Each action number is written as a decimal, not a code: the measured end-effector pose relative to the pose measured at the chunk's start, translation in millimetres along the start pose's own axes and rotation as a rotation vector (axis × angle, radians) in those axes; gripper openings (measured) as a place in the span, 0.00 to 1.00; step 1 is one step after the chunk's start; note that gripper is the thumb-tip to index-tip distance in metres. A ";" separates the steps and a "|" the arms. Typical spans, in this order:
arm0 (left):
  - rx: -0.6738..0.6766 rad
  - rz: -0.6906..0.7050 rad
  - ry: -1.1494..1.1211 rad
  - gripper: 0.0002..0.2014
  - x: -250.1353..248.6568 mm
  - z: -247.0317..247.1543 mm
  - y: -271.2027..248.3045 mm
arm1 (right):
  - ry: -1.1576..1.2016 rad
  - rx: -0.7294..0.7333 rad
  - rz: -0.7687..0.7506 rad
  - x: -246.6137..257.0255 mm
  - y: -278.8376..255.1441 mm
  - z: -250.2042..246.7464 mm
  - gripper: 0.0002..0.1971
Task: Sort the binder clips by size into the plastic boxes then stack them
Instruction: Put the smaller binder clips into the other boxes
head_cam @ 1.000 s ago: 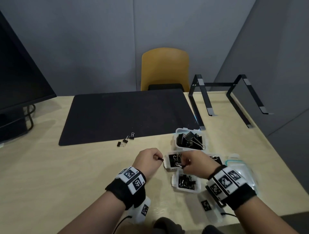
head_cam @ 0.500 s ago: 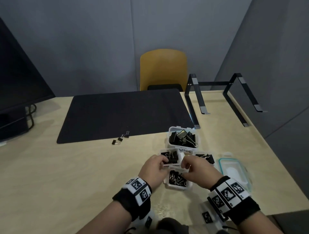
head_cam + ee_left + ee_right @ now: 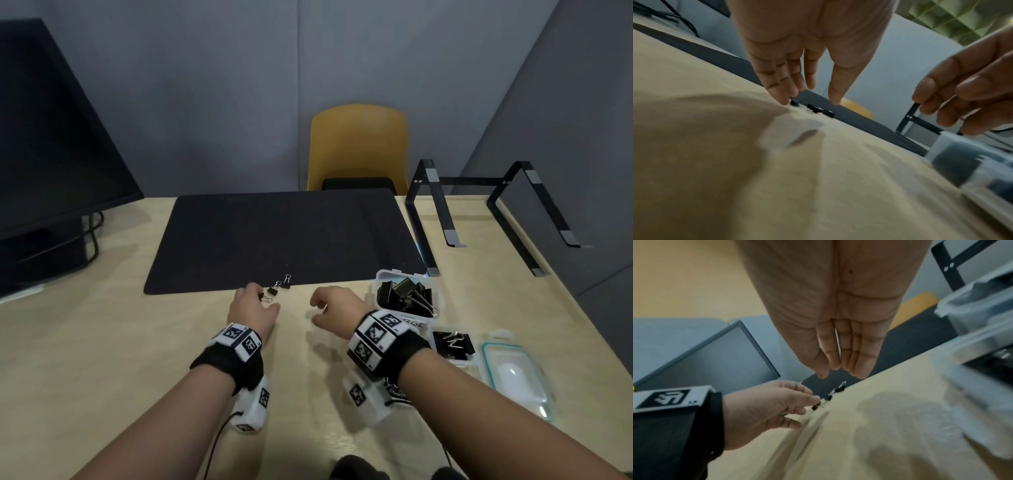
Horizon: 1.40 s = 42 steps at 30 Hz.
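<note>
Reaching out, the left hand (image 3: 251, 308) spreads its fingers (image 3: 785, 99) over the nearest of three tiny black binder clips (image 3: 264, 298) on the pale wooden surface (image 3: 102, 359), just at the edge of the dark desk mat (image 3: 274, 240); touching or not, I cannot tell. The right hand (image 3: 334, 308) hovers beside it, loosely curled, holding nothing. Danger: such a small clip could skid away under a fingertip, or get dropped into the clear plastic box of large clips (image 3: 407, 294).
</note>
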<state>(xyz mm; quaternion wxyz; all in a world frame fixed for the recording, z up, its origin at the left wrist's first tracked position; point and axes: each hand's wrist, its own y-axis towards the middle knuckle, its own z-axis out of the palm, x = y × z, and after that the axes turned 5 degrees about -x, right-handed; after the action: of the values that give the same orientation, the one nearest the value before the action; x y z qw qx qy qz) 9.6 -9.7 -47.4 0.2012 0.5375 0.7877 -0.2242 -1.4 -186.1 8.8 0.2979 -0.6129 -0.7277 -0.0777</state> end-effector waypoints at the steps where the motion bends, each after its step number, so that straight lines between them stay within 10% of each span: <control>1: 0.014 -0.011 0.029 0.23 3.4 -0.8 5.9 | -0.007 0.010 0.015 3.1 9.5 5.7 0.18; 13: 0.132 0.124 0.091 0.09 23.6 -1.0 38.4 | -0.069 0.004 0.144 30.7 76.2 49.2 0.25; 19: 0.132 0.151 0.000 0.03 30.5 -5.0 44.5 | -0.110 -0.075 0.171 33.0 89.3 55.5 0.11; 29: 0.235 0.218 0.050 0.22 12.0 -1.3 57.9 | -0.192 -0.104 0.164 32.0 84.3 62.6 0.08; 42: 0.297 0.246 0.219 0.10 -8.4 -0.2 46.9 | 0.016 -0.092 0.212 16.0 59.0 43.2 0.08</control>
<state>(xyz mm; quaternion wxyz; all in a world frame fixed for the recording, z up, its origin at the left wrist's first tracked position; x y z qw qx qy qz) 56.4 -0.8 -48.9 0.0591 0.6745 0.6915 -0.2519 38.2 -138.0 -32.7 0.2819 -0.6989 -0.6519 -0.0842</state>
